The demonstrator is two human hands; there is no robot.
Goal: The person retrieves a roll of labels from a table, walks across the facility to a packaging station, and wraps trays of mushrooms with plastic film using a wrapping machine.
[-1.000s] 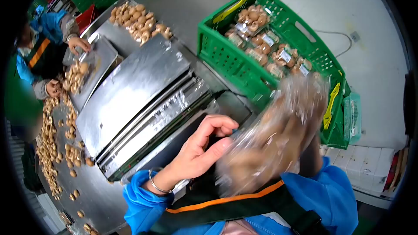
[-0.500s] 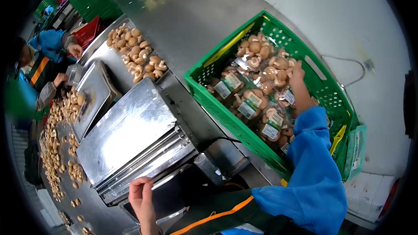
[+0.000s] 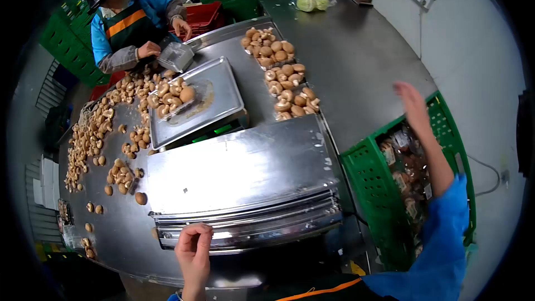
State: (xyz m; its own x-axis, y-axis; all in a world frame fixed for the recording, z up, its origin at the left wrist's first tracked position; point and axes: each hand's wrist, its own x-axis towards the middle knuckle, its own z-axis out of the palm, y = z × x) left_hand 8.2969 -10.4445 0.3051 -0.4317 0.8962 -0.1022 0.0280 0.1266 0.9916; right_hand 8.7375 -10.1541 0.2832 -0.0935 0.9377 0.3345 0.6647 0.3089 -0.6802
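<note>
My right hand (image 3: 413, 107) is raised over the far end of the green crate (image 3: 362, 173), fingers stretched out and holding nothing; motion blurs it slightly. Inside the crate lie film-wrapped mushroom packs (image 3: 409, 167) with labels, partly hidden by my forearm. My left hand (image 3: 195, 251) is in front of the metal wrapping machine (image 3: 245, 170), with thumb and fingertips pinched together. Whatever lies between them, if anything, cannot be made out. Beyond the machine, trays of brown mushrooms (image 3: 290, 78) stand in a row.
A scale (image 3: 223, 95) carries a mushroom tray (image 3: 173, 99). Loose mushrooms (image 3: 92, 128) cover the table's left side. Across the table, a co-worker (image 3: 131, 28) holds a clear plastic tray (image 3: 175, 56). Wrapped green vegetables (image 3: 313, 3) lie at the back, and a wall borders the right.
My right hand has left the packs in the crate and risen toward the far side, its fingers straightening. The view has swung left. My left hand keeps its pinch.
</note>
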